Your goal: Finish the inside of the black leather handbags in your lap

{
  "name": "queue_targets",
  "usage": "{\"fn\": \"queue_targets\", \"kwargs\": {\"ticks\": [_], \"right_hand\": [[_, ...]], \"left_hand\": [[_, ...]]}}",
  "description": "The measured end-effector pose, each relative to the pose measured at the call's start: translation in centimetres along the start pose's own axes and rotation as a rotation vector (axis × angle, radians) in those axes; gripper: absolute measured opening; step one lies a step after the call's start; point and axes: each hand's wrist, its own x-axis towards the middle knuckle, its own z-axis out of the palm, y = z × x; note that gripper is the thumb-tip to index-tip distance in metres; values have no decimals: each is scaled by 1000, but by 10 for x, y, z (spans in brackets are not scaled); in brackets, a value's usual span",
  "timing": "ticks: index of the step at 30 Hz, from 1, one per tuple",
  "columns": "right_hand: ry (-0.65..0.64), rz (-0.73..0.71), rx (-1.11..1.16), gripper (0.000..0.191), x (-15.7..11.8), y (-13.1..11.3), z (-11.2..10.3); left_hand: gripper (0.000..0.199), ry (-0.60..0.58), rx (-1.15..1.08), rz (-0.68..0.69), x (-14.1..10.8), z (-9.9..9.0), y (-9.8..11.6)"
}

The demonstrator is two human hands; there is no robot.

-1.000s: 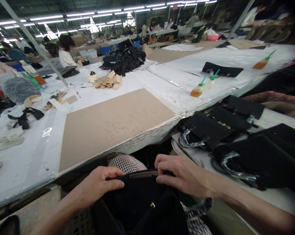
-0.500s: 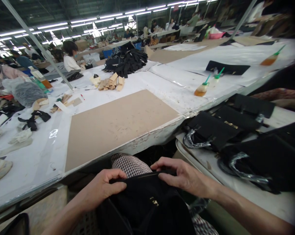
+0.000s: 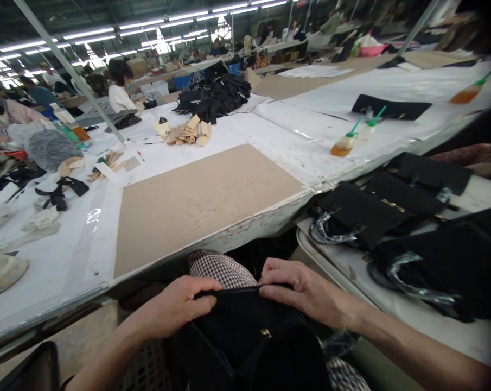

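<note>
Lol, a big brown sheet (image 3: 204,203) lay along the near edge of the white tabletop (image 3: 233,130). Further right by that same edge sat a squeeze bottle (image 3: 343,145) with orange stuff inside. Black scraps (image 3: 224,98) were heaped closer to the far edge, tan pieces (image 3: 188,132) just in front, plus a stuffed plastic bag (image 3: 48,147) way over left.

At lower centre, the left hand (image 3: 184,301) and right hand (image 3: 300,285) pinch the upper edge of a black bag (image 3: 249,342), each grip between thumb and fingers. More black bags (image 3: 448,255) lie at right. Mid-frame, a white bench (image 3: 269,133) bears a beige sheet (image 3: 204,201); a heap of black pieces (image 3: 224,96) lies at upper centre.
</note>
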Motion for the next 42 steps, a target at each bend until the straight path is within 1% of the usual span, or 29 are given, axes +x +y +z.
{"fn": "queue_targets", "kwargs": {"ticks": [3, 5, 8, 11, 13, 15, 18, 19, 21, 23, 25, 26, 29, 31, 33, 35, 37, 38, 41, 42], "right_hand": [[31, -27, -61, 33, -1, 1, 3], [48, -54, -117, 32, -1, 1, 6], [70, -109, -195, 29, 0, 1, 11], [76, -139, -218, 27, 2, 1, 12], [61, -114, -201, 29, 3, 2, 9], [26, -76, -172, 35, 6, 3, 3], [-88, -72, -167, 44, 15, -1, -6], [-135, -88, -189, 44, 20, -4, -7], [-238, -112, -264, 35, 32, -11, -8], [-326, -123, -337, 25, 45, -20, -7], [-399, -124, -366, 17, 56, -28, -10], [-424, -121, -367, 16, 60, -31, -13], [-452, -84, -343, 21, 66, -34, -27], [-467, -61, -319, 23, 67, -30, -34], [-482, -54, -295, 23, 67, -21, -36], [-493, -39, -254, 20, 65, -10, -34], [-502, -21, -176, 15, 62, -1, -30], [-513, -15, -135, 21, 61, 1, -29], [-551, -1, -39, 52, 59, 3, -29], [-564, 9, -12, 57, 60, 3, -29]], "left_hand": [[24, -11, 5, 9, 1, -1, -3], [23, -17, -2, 7, 2, -2, -2], [27, -23, 5, 7, 7, -1, 1], [24, 14, 97, 60, 15, 4, 3], [27, 31, 164, 111, 21, 6, 2], [31, 23, 199, 147, 24, 9, 1], [33, 18, 197, 164, 25, 11, -1], [33, 22, 187, 163, 25, 12, -1], [31, 32, 158, 161, 25, 13, -1], [28, 54, 113, 144, 22, 12, -1], [23, 70, 31, 93, 17, 6, -4], [21, 69, -21, 52, 14, 1, -7], [28, 52, -158, -91, 3, -13, -19], [27, 56, -213, -152, -2, -18, -30], [24, 58, -264, -171, -2, -17, -37], [24, 47, -309, -170, 2, -13, -40], [25, 51, -324, -170, 5, -9, -38], [26, 57, -316, -170, 6, -8, -36], [28, 88, -258, -172, 7, -9, -27], [28, 96, -243, -175, 6, -9, -25]]}}
